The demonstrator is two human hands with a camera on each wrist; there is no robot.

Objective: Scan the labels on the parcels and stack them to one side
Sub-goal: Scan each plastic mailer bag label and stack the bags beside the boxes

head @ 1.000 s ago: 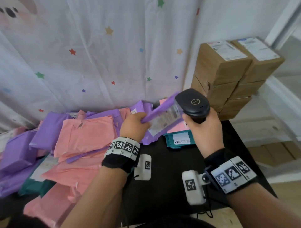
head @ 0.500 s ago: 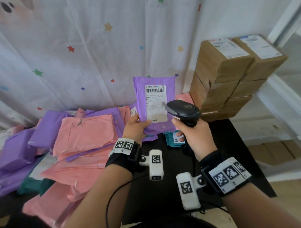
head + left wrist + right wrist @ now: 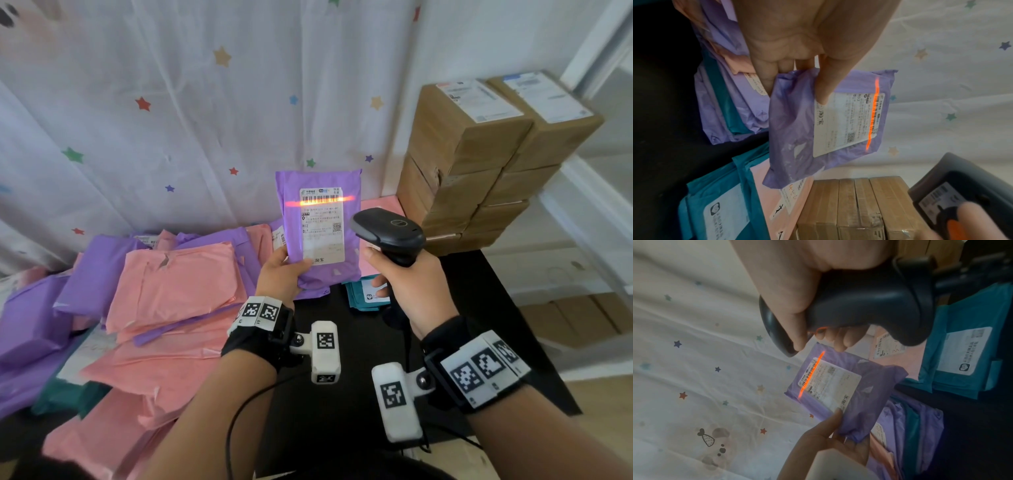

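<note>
My left hand (image 3: 281,278) holds a purple parcel (image 3: 351,253) upright by its lower left corner, thumb on the front, white label (image 3: 322,226) facing me. An orange scan line (image 3: 320,201) crosses the barcode at the label's top. My right hand (image 3: 412,289) grips a black handheld scanner (image 3: 388,233) just right of the parcel, aimed at the label. In the left wrist view the purple parcel (image 3: 797,129) hangs below my thumb (image 3: 830,78), the scan line (image 3: 872,116) on its label. In the right wrist view the scanner (image 3: 869,305) points at the parcel (image 3: 875,386).
A heap of pink parcels (image 3: 171,291) and purple parcels (image 3: 92,270) covers the left of the black table (image 3: 479,308). Teal parcels (image 3: 363,298) and a pink one lie behind my hands. Stacked cardboard boxes (image 3: 479,164) stand at the back right. A star-patterned curtain (image 3: 171,102) hangs behind.
My left hand turned the purple parcel from tilted flat to upright with its label towards me. The scanner dropped to its right, and the orange scan line now lies across the barcode.
</note>
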